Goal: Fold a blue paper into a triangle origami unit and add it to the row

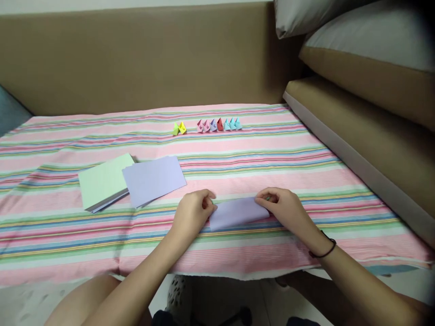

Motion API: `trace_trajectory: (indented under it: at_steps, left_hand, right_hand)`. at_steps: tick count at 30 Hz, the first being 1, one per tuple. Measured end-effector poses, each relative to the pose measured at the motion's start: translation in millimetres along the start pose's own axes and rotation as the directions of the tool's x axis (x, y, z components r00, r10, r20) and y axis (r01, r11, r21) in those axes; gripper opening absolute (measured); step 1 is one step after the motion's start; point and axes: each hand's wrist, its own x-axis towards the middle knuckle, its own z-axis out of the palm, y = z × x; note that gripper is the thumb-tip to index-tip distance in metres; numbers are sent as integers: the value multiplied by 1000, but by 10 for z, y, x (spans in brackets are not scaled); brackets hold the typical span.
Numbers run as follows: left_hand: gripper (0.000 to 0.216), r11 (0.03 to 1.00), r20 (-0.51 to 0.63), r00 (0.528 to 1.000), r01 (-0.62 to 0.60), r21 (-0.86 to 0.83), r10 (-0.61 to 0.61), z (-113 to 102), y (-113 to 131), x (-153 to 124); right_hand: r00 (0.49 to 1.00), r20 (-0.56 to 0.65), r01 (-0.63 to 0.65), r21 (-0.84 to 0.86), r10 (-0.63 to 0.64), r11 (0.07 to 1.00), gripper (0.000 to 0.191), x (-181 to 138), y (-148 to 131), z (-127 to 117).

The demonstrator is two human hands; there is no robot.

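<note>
A folded purple sheet of paper [238,213] lies low over the striped cloth, long side toward me. My left hand [197,206] pinches its left end between thumb and finger. At the upper right corner, my right hand [278,203] grips the same sheet in a pinch; a dark band circles that wrist. To the left lie a few loose purple sheets [154,179], partly over a stack of paper [105,181] topped by a light green sheet.
Several small folded paper figures in pink, purple, red and blue [219,125] stand in a row farther back, with two yellow ones [179,128] beside them. Behind rises a brown backrest [146,59]. Large cushions [367,136] are piled along the right side.
</note>
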Motion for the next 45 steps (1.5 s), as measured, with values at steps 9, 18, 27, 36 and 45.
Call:
trace_trajectory:
  at_steps: [9, 18, 27, 36, 45]
  left_hand:
    - [52, 824, 286, 784, -566, -35, 551, 42, -6, 90]
    - [35, 821, 340, 789, -566, 79, 511, 44, 88, 50]
    - [30, 789, 291, 818, -565, 241, 497, 127, 166, -56]
    - [39, 707, 120, 869, -464, 534, 480, 507, 306, -498]
    - [41, 737, 62, 882, -428, 524, 468, 541, 253, -550]
  right_hand:
    - [999, -39, 7, -79, -10, 997, 24, 56, 120, 16]
    - [888, 12, 436, -344, -460, 832, 16, -131, -192, 12]
    - [729, 235, 656, -509, -643, 557, 31, -496, -212, 316]
    - [735, 240, 650, -514, -634, 560, 34, -493, -138, 294]
    - [717, 288, 680, -488, -635, 547, 40, -508, -53, 299]
